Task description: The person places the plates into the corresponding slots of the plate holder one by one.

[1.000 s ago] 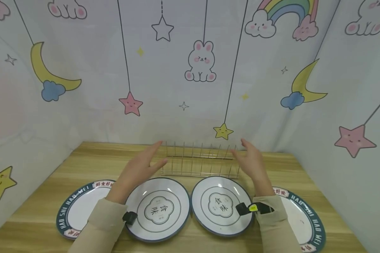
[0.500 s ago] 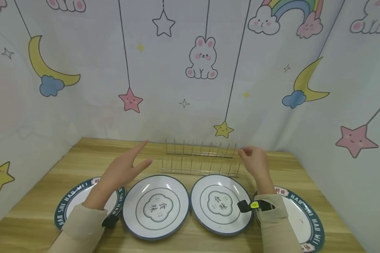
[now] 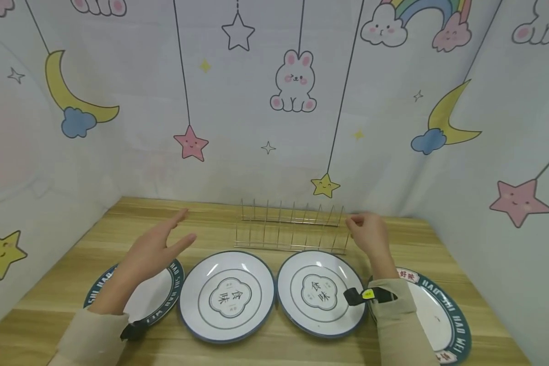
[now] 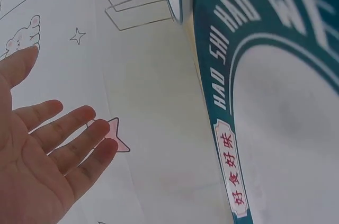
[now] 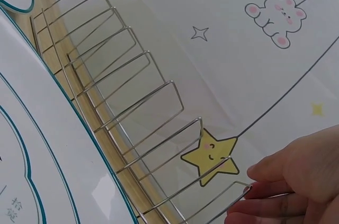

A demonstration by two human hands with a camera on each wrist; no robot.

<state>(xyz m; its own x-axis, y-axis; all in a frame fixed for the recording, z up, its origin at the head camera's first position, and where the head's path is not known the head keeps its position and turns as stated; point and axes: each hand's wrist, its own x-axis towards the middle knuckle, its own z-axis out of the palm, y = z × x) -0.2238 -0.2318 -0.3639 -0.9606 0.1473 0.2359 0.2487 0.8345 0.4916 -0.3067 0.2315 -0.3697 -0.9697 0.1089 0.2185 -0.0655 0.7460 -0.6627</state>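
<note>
A metal wire rack (image 3: 279, 248) stands at the back of the table, its slots upright. The right hand (image 3: 370, 236) is at the rack's right end; in the right wrist view its thumb and fingers pinch the end wire of the rack (image 5: 149, 52). The left hand (image 3: 148, 251) hovers over the left green-rimmed plate (image 3: 176, 284), palm facing inward and fingers spread, holding nothing. Seen from the left wrist, the left hand (image 4: 47, 155) has its fingers apart beside that plate's rim (image 4: 212, 75).
Two white plates with blue rims, one left of centre (image 3: 229, 325) and one right of centre (image 3: 320, 323), lie in front of the rack. Another green-rimmed plate (image 3: 459, 325) lies at the right. A patterned white cloth (image 3: 219, 173) hangs behind the wooden table (image 3: 210, 218).
The left hand has moved left, away from the rack, to above the left plate. The right hand has gone from spread fingers to pinching the rack's right end.
</note>
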